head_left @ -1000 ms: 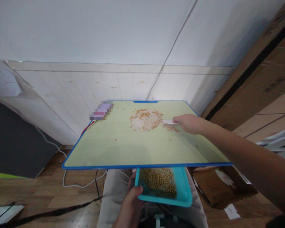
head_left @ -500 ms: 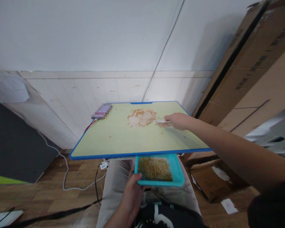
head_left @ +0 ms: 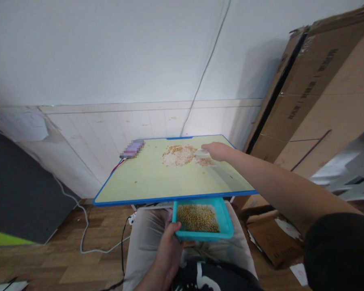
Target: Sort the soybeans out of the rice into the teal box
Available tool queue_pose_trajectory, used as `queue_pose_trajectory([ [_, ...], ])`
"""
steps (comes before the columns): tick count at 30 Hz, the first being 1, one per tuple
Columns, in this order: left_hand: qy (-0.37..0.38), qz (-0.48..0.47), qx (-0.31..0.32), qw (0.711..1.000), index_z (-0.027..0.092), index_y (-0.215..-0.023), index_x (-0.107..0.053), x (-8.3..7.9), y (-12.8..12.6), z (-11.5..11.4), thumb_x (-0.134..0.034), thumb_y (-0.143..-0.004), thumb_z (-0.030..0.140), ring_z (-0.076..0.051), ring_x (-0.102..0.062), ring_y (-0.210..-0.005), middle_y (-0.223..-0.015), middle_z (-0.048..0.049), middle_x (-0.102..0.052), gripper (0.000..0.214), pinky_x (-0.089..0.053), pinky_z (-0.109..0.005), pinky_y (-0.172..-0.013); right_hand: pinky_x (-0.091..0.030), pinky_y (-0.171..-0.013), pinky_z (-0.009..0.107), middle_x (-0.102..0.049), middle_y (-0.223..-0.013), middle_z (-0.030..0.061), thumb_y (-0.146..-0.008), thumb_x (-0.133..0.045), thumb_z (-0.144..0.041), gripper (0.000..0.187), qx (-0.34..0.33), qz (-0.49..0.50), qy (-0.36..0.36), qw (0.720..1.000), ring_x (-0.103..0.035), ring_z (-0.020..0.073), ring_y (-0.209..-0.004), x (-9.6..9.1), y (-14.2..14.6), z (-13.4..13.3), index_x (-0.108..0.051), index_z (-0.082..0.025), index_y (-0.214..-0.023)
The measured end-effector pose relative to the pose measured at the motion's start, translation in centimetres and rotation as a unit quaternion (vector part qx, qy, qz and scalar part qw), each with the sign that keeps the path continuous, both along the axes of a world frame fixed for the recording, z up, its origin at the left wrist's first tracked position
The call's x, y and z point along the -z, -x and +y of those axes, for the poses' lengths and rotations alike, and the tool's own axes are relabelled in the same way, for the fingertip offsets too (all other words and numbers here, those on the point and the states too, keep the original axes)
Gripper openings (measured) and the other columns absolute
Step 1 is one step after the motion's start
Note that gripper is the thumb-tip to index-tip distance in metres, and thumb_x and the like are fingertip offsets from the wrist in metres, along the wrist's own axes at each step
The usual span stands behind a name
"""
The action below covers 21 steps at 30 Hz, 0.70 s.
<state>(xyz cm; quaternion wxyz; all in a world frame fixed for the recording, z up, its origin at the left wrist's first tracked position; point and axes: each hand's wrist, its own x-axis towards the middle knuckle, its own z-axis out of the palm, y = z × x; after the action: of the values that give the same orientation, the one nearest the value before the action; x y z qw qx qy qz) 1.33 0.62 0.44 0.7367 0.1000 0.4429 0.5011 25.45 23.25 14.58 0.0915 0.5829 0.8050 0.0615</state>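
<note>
At the right part of the table, the right hand has its fingers closed on a white flat tool, whose exact kind I cannot tell. The tool's far-left end is at the right edge of a mixed heap of white grains and yellow beans, near the middle of the tabletop. Just under the tool, toward the near side, lies a smaller scatter of reddish-brown pieces.

At the near side, the left hand is clamped on the left near corner of a turquoise plastic tray, with the thumb on its rim; the other fingers go below and are mostly hidden. The tray holds many yellow beans, with some whitish grains at the far side, and its right part shows bare bottom. It is above the lap, just beside the table's blue near edge. The right forearm reaches in from the near right, and the left one rises from the near side.
</note>
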Motion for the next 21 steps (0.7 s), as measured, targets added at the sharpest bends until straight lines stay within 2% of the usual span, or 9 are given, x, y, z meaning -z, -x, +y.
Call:
queue_pose_trajectory([
  [6, -0.005, 0.0, -0.009, 1.0, 0.021, -0.13, -0.061, 0.2, 0.2, -0.1, -0.077, -0.066, 0.026, -0.029, -0.075, -0.1, -0.108, -0.0082, -0.08, 0.066, -0.058, -0.037, -0.08, -0.044, -0.075, 0.029, -0.077, -0.119, 0.0177, -0.09, -0.053, -0.006, 0.05, -0.011, -0.002, 0.005, 1.0, -0.073, 0.0268, -0.106, -0.6, 0.5, -0.3, -0.067, -0.019, -0.136],
  [9, 0.008, 0.007, -0.013, 1.0, 0.023, -0.127, -0.063, 0.2, 0.2, -0.1, -0.076, -0.067, 0.026, -0.029, -0.074, -0.109, -0.109, -0.0067, -0.08, 0.061, -0.058, -0.037, -0.085, -0.043, -0.074, 0.029, -0.077, -0.119, 0.0173, -0.09, -0.053, -0.006, 0.052, -0.015, -0.003, 0.011, 1.0, -0.073, 0.0261, -0.105, -1.1, 0.6, -1.2, -0.066, -0.02, -0.138],
  [15, 0.012, 0.005, -0.013, 1.0, 0.02, -0.117, -0.064, -0.1, 0.1, 0.0, -0.074, -0.069, 0.024, -0.035, -0.071, -0.12, -0.113, -0.011, -0.079, 0.05, -0.058, -0.042, -0.092, -0.04, -0.071, 0.03, -0.076, -0.121, 0.0184, -0.093, -0.051, -0.008, 0.052, -0.016, -0.02, 0.024, 0.999, -0.072, 0.0273, -0.107, -1.5, 0.7, -2.2, -0.064, -0.019, -0.141],
  [21, -0.005, 0.007, 0.013, 1.0, 0.02, -0.123, -0.065, 0.7, 0.5, -0.1, -0.076, -0.07, 0.028, -0.034, -0.073, -0.114, -0.114, -0.0098, -0.08, 0.055, -0.058, -0.038, -0.08, -0.038, -0.069, 0.03, -0.077, -0.115, 0.0171, -0.092, -0.051, -0.008, 0.047, -0.026, -0.015, 0.024, 0.999, -0.071, 0.0253, -0.1, -1.1, 0.4, -2.6, -0.068, -0.019, -0.134],
])
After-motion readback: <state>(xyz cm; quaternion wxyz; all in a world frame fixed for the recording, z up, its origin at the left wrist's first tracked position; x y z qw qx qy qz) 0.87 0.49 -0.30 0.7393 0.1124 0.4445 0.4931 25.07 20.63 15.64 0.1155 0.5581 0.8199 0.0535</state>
